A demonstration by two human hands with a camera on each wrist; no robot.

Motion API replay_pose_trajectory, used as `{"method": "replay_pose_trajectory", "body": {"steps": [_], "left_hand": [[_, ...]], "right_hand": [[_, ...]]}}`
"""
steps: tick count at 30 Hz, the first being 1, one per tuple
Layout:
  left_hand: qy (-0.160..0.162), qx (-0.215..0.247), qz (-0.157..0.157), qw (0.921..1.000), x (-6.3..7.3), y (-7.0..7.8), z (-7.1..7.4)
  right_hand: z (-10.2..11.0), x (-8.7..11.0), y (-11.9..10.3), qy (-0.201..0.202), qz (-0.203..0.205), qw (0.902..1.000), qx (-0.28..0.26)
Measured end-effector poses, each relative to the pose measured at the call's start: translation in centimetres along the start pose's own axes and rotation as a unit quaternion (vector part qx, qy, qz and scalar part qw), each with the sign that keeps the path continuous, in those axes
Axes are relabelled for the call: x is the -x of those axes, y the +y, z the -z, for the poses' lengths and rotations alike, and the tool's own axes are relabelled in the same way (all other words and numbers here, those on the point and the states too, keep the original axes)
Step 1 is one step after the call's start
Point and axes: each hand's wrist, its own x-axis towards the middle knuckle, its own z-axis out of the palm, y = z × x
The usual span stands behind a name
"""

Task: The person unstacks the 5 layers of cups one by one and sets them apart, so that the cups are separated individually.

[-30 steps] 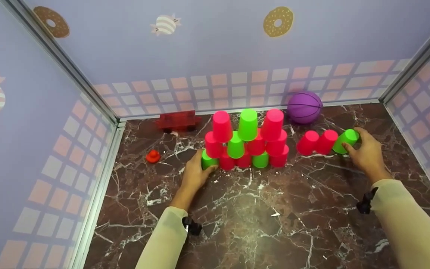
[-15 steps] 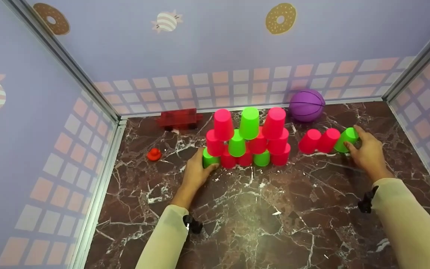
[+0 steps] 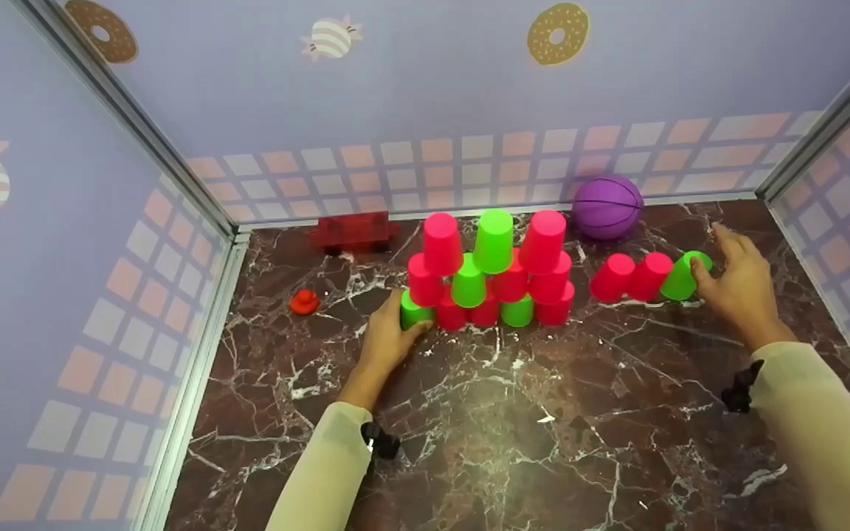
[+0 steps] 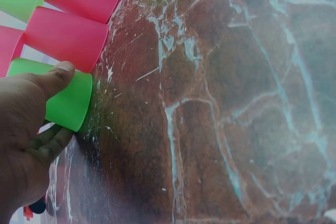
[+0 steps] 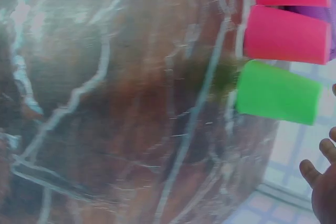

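Upside-down pink and green cups stand in three tiers at the middle of the floor, with two pink cups (image 3: 443, 243) and a green cup (image 3: 493, 240) on top. My left hand (image 3: 382, 341) holds the green cup (image 3: 415, 313) at the bottom left corner; in the left wrist view its thumb (image 4: 59, 75) lies on the cup's near side, other fingers behind. To the right, two pink cups (image 3: 612, 278) and a green cup (image 3: 682, 279) stand in a row. My right hand (image 3: 746, 291) is just right of that green cup, fingers spread; the right wrist view shows a gap between them.
A purple ball (image 3: 608, 206) sits by the back wall behind the cups. Further left are a see-through red toy car (image 3: 353, 232) and a small orange-red rubber duck (image 3: 305, 302). Walls enclose the brown marbled floor (image 3: 484, 442) at left, back and right.
My right hand has let go of the green cup at the end of the row and drawn back to the right, fingers spreading. My left hand stays on its cup.
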Motion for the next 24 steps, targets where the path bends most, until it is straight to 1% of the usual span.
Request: {"method": "replay_pose_trajectory", "body": {"steps": [3, 7, 11, 12, 13, 15, 16, 18, 19, 20, 22, 23, 24], "left_hand": [[0.001, 0.002, 0.0, 1.0, 0.0, 0.1, 0.1], [0.001, 0.002, 0.0, 1.0, 0.0, 0.2, 0.1], [0.004, 0.008, -0.003, 1.0, 0.0, -0.1, -0.1], [0.006, 0.013, -0.005, 0.9999, 0.1, -0.3, -0.1], [0.015, 0.012, -0.014, 0.9997, 0.0, -0.8, -0.5], [0.024, 0.017, -0.026, 0.9993, 0.1, -1.2, -0.7], [0.03, 0.014, -0.032, 0.9989, 0.0, -1.7, -1.0], [0.041, 0.011, -0.044, 0.9981, -0.1, -2.1, -1.3], [0.043, 0.012, -0.047, 0.9979, -0.1, -2.1, -1.3], [0.038, 0.016, -0.043, 0.9982, -0.1, -1.7, -1.0], [0.037, 0.024, -0.044, 0.9981, -0.2, -1.6, -1.0], [0.034, 0.032, -0.041, 0.9981, -0.2, -1.3, -0.7], [0.034, 0.031, -0.042, 0.9981, -0.3, -1.4, -0.8]], "right_hand": [[0.4, -0.8, -1.7, 0.017, 0.033, 0.9993, -0.006], [0.6, -1.8, -4.7, 0.019, 0.09, 0.9957, -0.008], [0.0, -2.5, -8.2, 0.013, 0.142, 0.9896, -0.021], [-0.2, -2.6, -9.1, 0.009, 0.152, 0.9879, -0.028], [-0.4, -2.6, -10.0, 0.004, 0.159, 0.9867, -0.034], [-0.9, -2.6, -11.8, -0.007, 0.175, 0.9834, -0.047], [-1.1, -2.6, -12.6, -0.014, 0.181, 0.9818, -0.054], [-1.4, -2.6, -14.1, -0.026, 0.196, 0.9781, -0.064], [-1.6, -2.5, -14.8, -0.032, 0.203, 0.9762, -0.068], [-1.7, -2.5, -15.5, -0.038, 0.211, 0.974, -0.072], [-1.9, -2.4, -16.8, -0.052, 0.223, 0.9703, -0.078], [-2.1, -2.4, -17.3, -0.057, 0.229, 0.9684, -0.079], [-2.2, -2.4, -17.9, -0.063, 0.234, 0.9669, -0.078]]}}
